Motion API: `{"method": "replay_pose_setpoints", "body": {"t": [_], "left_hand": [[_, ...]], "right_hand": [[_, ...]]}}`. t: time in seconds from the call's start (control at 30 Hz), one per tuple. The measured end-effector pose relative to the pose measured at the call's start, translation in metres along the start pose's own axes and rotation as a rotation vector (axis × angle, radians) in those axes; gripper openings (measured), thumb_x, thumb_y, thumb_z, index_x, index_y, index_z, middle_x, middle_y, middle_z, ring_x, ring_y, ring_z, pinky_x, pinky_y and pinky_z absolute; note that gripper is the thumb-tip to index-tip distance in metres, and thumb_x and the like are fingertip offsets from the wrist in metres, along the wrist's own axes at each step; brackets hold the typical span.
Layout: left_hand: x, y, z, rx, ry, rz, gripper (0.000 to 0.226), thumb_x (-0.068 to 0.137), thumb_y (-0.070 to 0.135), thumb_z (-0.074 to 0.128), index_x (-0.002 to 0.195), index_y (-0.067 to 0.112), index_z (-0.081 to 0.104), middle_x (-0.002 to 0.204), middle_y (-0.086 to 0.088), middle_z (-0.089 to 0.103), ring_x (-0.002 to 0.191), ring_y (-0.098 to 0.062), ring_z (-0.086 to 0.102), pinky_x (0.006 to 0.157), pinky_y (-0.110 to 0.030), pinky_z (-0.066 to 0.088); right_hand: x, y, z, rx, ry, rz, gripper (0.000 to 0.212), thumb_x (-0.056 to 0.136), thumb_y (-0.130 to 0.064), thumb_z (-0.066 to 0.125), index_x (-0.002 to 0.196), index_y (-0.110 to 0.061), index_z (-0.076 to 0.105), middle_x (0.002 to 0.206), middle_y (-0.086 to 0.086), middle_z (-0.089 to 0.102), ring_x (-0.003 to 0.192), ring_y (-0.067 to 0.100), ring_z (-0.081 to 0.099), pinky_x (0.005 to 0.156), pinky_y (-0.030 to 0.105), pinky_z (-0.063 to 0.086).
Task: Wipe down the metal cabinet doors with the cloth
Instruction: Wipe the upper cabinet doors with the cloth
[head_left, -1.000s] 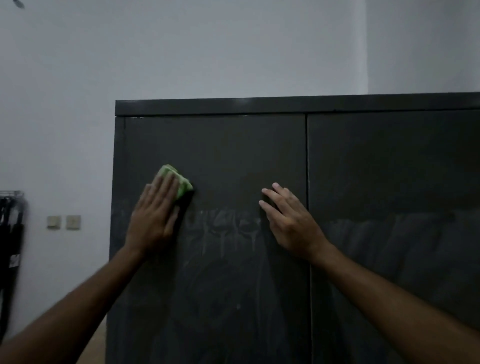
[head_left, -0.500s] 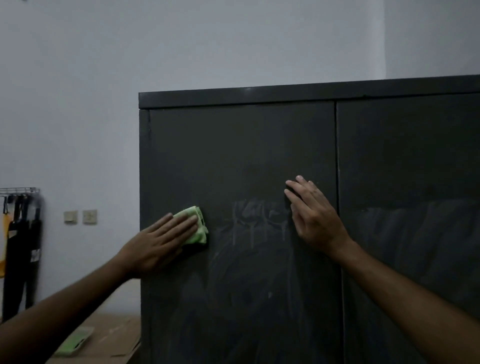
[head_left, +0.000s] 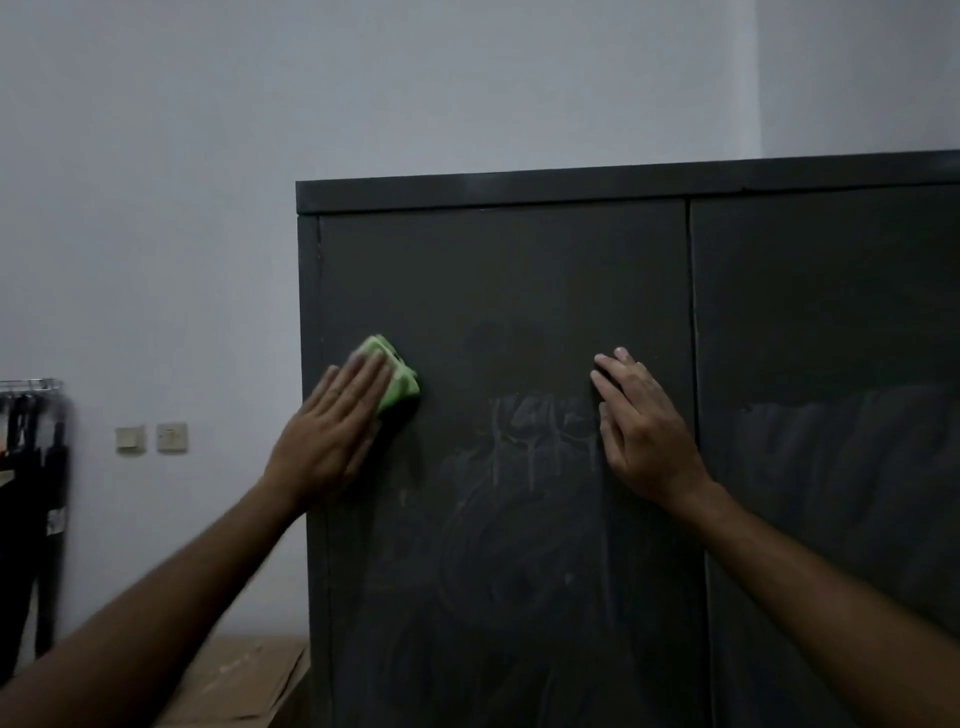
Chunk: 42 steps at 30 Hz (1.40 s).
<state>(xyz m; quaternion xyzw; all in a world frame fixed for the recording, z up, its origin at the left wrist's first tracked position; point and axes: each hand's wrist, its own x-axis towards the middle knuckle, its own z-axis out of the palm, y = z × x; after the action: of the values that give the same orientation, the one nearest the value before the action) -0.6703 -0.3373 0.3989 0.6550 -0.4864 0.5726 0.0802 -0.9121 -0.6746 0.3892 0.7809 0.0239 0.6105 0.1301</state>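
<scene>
A dark metal cabinet fills the right half of the view, with a left door (head_left: 498, 291) and a right door (head_left: 831, 291) split by a vertical seam. My left hand (head_left: 327, 436) presses a folded green cloth (head_left: 397, 376) flat against the left door near its left edge. My right hand (head_left: 639, 426) lies flat on the same door beside the seam, fingers apart, holding nothing. Pale streaks and smears show on both doors below hand height.
A white wall stands behind and to the left, with two switch plates (head_left: 150, 437). Dark clothes hang on a rack (head_left: 31, 467) at the far left. Flat cardboard (head_left: 244, 680) lies low beside the cabinet's left side.
My left hand has slid the cloth up and to the left along the left door. My right hand has stayed planted near the seam. The view has shifted slightly.
</scene>
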Motion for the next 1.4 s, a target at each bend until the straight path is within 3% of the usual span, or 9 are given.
{"method": "replay_pose_setpoints", "body": {"t": [0.07, 0.23, 0.43, 0.6, 0.8, 0.97, 1.17, 1.33, 1.4], "left_hand": [[0.004, 0.024, 0.009, -0.042, 0.074, -0.104, 0.068, 0.106, 0.035, 0.037, 0.167, 0.014, 0.013, 0.174, -0.011, 0.012, 0.162, -0.027, 0.009, 0.13, -0.052, 0.014], [-0.004, 0.028, 0.022, 0.07, -0.139, 0.62, 0.066, 0.108, 0.034, 0.037, 0.168, 0.019, 0.014, 0.175, -0.006, 0.015, 0.161, -0.024, 0.013, 0.13, -0.045, 0.013], [0.028, 0.068, 0.019, -0.081, 0.113, -0.09, 0.064, 0.107, 0.032, 0.037, 0.166, 0.013, 0.019, 0.174, -0.01, 0.014, 0.162, -0.025, 0.01, 0.13, -0.051, 0.018], [0.034, 0.068, 0.033, 0.082, -0.11, 0.643, 0.061, 0.109, 0.033, 0.033, 0.166, 0.015, 0.019, 0.174, -0.006, 0.016, 0.162, -0.024, 0.011, 0.132, -0.043, 0.007], [0.06, 0.108, 0.022, -0.065, 0.133, -0.074, 0.063, 0.107, 0.03, 0.037, 0.165, 0.01, 0.022, 0.174, -0.009, 0.017, 0.162, -0.025, 0.012, 0.13, -0.05, 0.02], [0.057, 0.116, 0.035, 0.054, -0.082, 0.641, 0.058, 0.109, 0.03, 0.033, 0.164, 0.012, 0.028, 0.173, -0.006, 0.022, 0.16, -0.025, 0.017, 0.131, -0.045, 0.014], [0.088, 0.145, 0.022, -0.05, 0.118, -0.053, 0.061, 0.109, 0.031, 0.037, 0.165, 0.011, 0.022, 0.174, -0.009, 0.017, 0.162, -0.026, 0.01, 0.129, -0.052, 0.019], [0.076, 0.162, 0.043, 0.056, -0.069, 0.618, 0.055, 0.11, 0.029, 0.034, 0.163, 0.012, 0.031, 0.172, -0.006, 0.024, 0.16, -0.025, 0.02, 0.129, -0.047, 0.02], [0.089, 0.149, 0.036, 0.029, -0.014, 0.48, 0.054, 0.111, 0.029, 0.034, 0.162, 0.013, 0.033, 0.171, -0.008, 0.027, 0.159, -0.026, 0.023, 0.129, -0.049, 0.022]], "right_hand": [[0.0, -0.002, 0.0, -0.003, -0.002, 0.011, 0.046, 0.098, -0.009, 0.049, 0.142, 0.003, 0.054, 0.154, 0.016, 0.047, 0.151, 0.03, 0.032, 0.121, 0.05, 0.032], [-0.001, -0.001, -0.005, -0.018, -0.029, -0.006, 0.047, 0.097, -0.008, 0.049, 0.142, 0.003, 0.054, 0.155, 0.016, 0.046, 0.151, 0.03, 0.032, 0.121, 0.05, 0.033], [0.0, -0.001, -0.014, -0.037, -0.07, -0.041, 0.049, 0.095, -0.001, 0.056, 0.143, 0.003, 0.052, 0.157, 0.017, 0.043, 0.152, 0.03, 0.031, 0.122, 0.049, 0.033], [0.0, 0.01, -0.023, -0.056, -0.091, -0.105, 0.045, 0.096, 0.001, 0.055, 0.141, 0.003, 0.055, 0.154, 0.017, 0.047, 0.149, 0.031, 0.036, 0.119, 0.048, 0.037], [-0.011, 0.034, -0.034, -0.116, -0.069, -0.096, 0.045, 0.096, -0.004, 0.05, 0.14, 0.001, 0.057, 0.151, 0.018, 0.05, 0.147, 0.033, 0.039, 0.12, 0.049, 0.035], [-0.017, 0.071, -0.052, -0.153, -0.087, -0.135, 0.044, 0.096, -0.006, 0.05, 0.139, 0.001, 0.058, 0.153, 0.019, 0.048, 0.147, 0.035, 0.038, 0.119, 0.052, 0.035], [-0.025, 0.102, -0.057, -0.172, -0.13, -0.27, 0.046, 0.102, -0.01, 0.051, 0.148, -0.003, 0.049, 0.162, 0.017, 0.036, 0.153, 0.032, 0.028, 0.122, 0.051, 0.03], [-0.021, 0.121, -0.063, -0.181, -0.142, -0.407, 0.047, 0.104, -0.013, 0.05, 0.15, -0.004, 0.047, 0.164, 0.016, 0.032, 0.155, 0.03, 0.025, 0.123, 0.05, 0.029], [-0.022, 0.128, -0.063, -0.176, -0.131, -0.43, 0.046, 0.104, -0.012, 0.051, 0.15, -0.004, 0.047, 0.164, 0.016, 0.032, 0.154, 0.031, 0.025, 0.123, 0.05, 0.03]]}}
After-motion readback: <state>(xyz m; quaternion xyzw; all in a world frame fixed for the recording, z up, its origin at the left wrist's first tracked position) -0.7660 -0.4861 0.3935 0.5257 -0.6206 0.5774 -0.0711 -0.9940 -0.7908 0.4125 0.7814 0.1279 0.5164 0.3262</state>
